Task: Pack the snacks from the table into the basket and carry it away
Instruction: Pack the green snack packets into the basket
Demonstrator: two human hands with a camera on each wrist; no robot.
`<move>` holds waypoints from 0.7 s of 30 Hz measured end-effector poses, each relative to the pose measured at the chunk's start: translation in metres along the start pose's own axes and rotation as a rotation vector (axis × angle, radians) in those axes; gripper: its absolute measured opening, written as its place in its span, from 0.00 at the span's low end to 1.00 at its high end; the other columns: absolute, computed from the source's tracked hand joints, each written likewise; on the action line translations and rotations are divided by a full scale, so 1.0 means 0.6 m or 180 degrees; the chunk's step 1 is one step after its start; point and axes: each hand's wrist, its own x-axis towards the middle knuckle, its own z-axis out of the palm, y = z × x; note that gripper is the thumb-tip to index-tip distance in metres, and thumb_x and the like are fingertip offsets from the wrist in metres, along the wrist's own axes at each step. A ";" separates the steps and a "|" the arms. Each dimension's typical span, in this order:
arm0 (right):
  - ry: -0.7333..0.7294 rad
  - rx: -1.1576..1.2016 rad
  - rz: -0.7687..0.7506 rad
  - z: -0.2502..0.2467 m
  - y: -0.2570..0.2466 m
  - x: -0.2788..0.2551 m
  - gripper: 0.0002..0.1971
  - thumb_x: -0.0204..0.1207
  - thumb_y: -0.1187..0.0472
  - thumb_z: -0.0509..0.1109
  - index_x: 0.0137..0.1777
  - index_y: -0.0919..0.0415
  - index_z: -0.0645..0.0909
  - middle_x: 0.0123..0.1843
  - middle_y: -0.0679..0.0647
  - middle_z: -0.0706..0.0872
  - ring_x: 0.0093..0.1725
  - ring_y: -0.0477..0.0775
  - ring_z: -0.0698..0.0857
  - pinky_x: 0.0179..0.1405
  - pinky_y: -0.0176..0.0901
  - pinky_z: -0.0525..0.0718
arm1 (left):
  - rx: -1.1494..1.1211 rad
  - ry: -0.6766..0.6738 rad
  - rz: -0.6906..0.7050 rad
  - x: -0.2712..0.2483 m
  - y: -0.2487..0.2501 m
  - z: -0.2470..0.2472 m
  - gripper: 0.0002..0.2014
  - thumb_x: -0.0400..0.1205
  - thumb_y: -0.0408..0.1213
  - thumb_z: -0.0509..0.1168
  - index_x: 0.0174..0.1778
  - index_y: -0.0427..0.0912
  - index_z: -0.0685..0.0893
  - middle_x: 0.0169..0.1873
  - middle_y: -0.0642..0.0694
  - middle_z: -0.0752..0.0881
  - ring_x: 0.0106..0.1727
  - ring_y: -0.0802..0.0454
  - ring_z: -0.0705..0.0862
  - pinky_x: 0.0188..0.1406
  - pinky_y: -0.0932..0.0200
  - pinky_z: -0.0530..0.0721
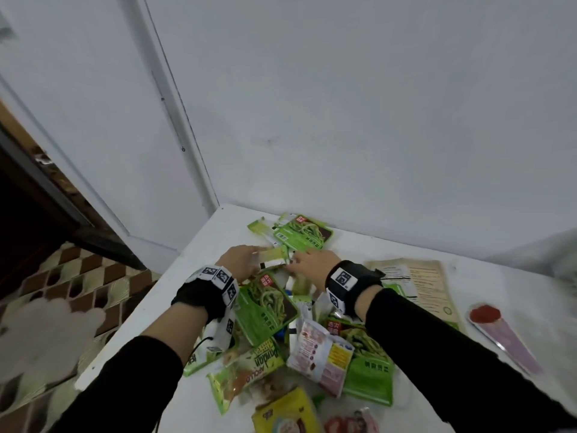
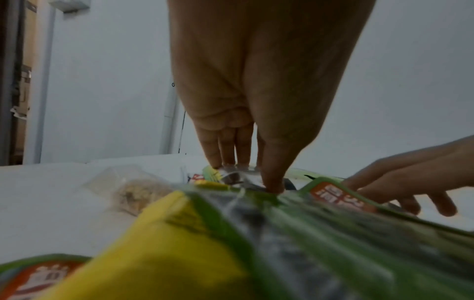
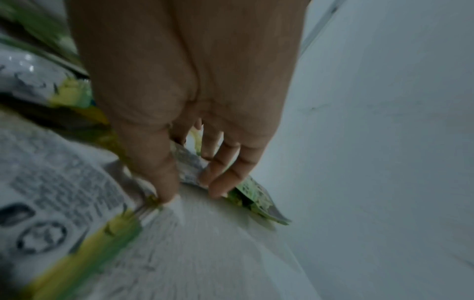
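The snacks [image 1: 281, 332] lay heaped on the white desk [image 1: 175, 295], mostly green packets spread from the near edge toward the far corner by the wall. A small pale-green packet [image 1: 272, 257] sat between the two hands at the far side of the heap. The left hand [image 1: 239, 260] was extended forward, palm down, over this packet; the left wrist view showed its fingers [image 2: 228, 150] held straight and close together, tips pressed onto the wrapper, with the thumb tip down beside them. No curl round the packet was evident, though whether thumb and fingers pinched it could not be settled. The right hand [image 1: 312, 260] reached in from the right, palm down, alongside the same packet; the right wrist view showed its fingers [image 3: 231, 170] loosely spread and slightly bent, tips touching a green wrapper edge [image 3: 256, 201] on the desk, thumb lowered onto the printed packets beside it, nothing lifted or enclosed. Both forearms wore black sleeves and black wrist bands carrying white marker tags. Another green packet [image 1: 304, 232] lay just beyond the hands near the corner. A large printed beige bag [image 1: 418, 282] lay flat to the right, and a pink pack with a red end [image 1: 499, 332] lay further right, well apart from the heap. No basket appeared in any view. Patterned floor showed to the left of the desk.
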 end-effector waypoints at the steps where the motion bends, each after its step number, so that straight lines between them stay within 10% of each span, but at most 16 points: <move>1: 0.0085 -0.0130 0.0004 0.005 0.001 0.000 0.29 0.79 0.62 0.69 0.78 0.51 0.65 0.78 0.58 0.66 0.73 0.63 0.69 0.66 0.57 0.76 | 0.0004 0.0006 -0.0032 0.004 -0.005 0.000 0.25 0.80 0.39 0.68 0.74 0.44 0.75 0.68 0.42 0.79 0.64 0.45 0.81 0.63 0.55 0.76; 7: 0.1084 0.0551 0.0522 0.017 0.029 -0.059 0.20 0.74 0.59 0.68 0.67 0.52 0.74 0.73 0.53 0.72 0.71 0.61 0.69 0.65 0.52 0.69 | -0.0032 0.0305 0.0067 -0.009 0.006 -0.029 0.13 0.78 0.45 0.69 0.54 0.46 0.77 0.50 0.46 0.84 0.45 0.47 0.84 0.41 0.57 0.78; 11: 0.1526 0.1264 0.1190 0.009 0.050 -0.155 0.19 0.70 0.49 0.67 0.60 0.51 0.73 0.55 0.48 0.81 0.58 0.56 0.74 0.58 0.48 0.66 | -0.0065 0.0618 0.0472 -0.031 0.065 -0.081 0.19 0.77 0.51 0.70 0.58 0.48 0.74 0.45 0.53 0.82 0.48 0.48 0.85 0.48 0.53 0.82; 16: 0.1566 0.2735 0.1376 0.005 0.069 -0.334 0.20 0.78 0.46 0.65 0.64 0.57 0.74 0.52 0.52 0.82 0.50 0.53 0.78 0.54 0.45 0.72 | -0.0695 0.0475 0.1181 -0.057 0.224 -0.118 0.13 0.76 0.49 0.72 0.54 0.53 0.82 0.51 0.57 0.85 0.49 0.54 0.85 0.48 0.52 0.85; 21: 0.1664 0.3925 0.1816 0.046 0.118 -0.529 0.25 0.82 0.50 0.61 0.78 0.50 0.61 0.54 0.53 0.81 0.51 0.53 0.84 0.56 0.47 0.82 | -0.1129 0.0153 0.1913 -0.080 0.455 -0.105 0.13 0.81 0.45 0.66 0.54 0.48 0.69 0.47 0.51 0.85 0.33 0.52 0.83 0.33 0.56 0.80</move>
